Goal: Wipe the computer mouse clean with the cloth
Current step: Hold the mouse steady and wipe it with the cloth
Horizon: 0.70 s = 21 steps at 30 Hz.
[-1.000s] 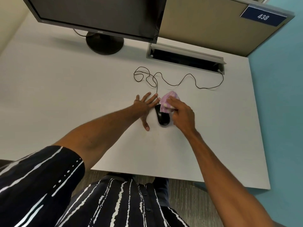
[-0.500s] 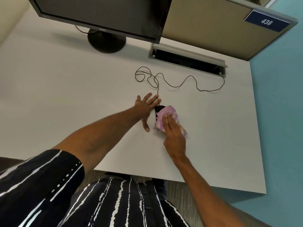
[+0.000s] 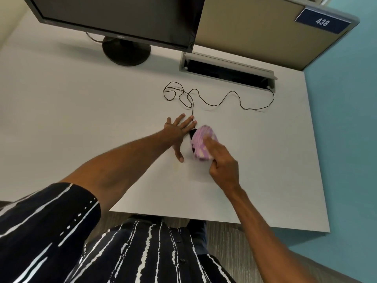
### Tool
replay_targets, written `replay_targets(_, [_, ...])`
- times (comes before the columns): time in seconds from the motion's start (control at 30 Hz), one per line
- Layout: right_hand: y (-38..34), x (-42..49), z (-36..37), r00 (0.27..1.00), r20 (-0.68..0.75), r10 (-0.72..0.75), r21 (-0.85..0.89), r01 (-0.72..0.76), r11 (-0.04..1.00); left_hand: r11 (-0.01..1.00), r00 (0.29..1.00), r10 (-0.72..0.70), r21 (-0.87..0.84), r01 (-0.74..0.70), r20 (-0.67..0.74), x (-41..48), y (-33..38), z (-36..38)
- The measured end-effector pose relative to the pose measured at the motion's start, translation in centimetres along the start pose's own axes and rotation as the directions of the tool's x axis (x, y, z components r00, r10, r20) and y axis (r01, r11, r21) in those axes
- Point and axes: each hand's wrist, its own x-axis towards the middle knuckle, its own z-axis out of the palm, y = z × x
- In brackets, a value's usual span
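Behind the cloth-covered mouse (image 3: 192,134), its cable (image 3: 214,103) trails toward the monitor (image 3: 122,19).

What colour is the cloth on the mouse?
The cloth is pink-lilac with paler stripes, seen in the head view.

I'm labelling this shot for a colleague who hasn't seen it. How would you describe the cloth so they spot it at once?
Start at the black monitor at the back of the white desk, then follow the thin black cable toward the person. It ends under the cloth, a pink and white bundle pressed onto the mouse by the right hand. It is the only colourful thing on the desk.
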Motion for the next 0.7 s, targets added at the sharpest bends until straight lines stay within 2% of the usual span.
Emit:
replay_targets(0.07, [-0.3,3.4,0.1,0.997,0.041,0.065,-0.036,-0.064,0.997,1.0,1.0,0.003,-0.002,-0.003,0.019,-0.1,0.1,-0.1])
replay_targets(0.17, [-0.6,7.8,0.7,0.958,0.249,0.139,-0.055,-0.129,0.99,1.0,1.0,0.007,-0.02,-0.006,0.03,0.0,0.0,-0.2])
replay_targets(0.23, [-0.8,9.4,1.3,0.897,0.428,0.112,-0.099,-0.077,0.992,1.0,0.999,0.009,-0.014,-0.009,0.037,0.0,-0.1,-0.1])
replay_targets(0.3, [-1.3,9.8,1.9,0.855,0.514,0.071,-0.158,0.013,0.987,1.0,0.999,0.015,-0.01,-0.015,0.031,0.0,-0.3,0.0])
replay_targets(0.43, [-1.5,7.0,2.6,0.858,0.513,-0.028,-0.31,0.215,0.926,0.999,0.999,0.036,-0.018,-0.036,0.0,0.0,-0.5,0.1])
replay_targets(0.57, [-1.1,2.9,2.3,0.878,0.451,-0.159,-0.191,0.269,0.944,0.999,0.999,0.042,-0.032,-0.043,-0.032,-0.1,-0.6,0.2])
replay_targets(0.7, [-0.7,-0.8,2.4,0.902,0.371,-0.221,-0.113,0.28,0.953,0.999,0.997,0.039,-0.014,-0.04,-0.059,-0.3,-0.5,0.4])
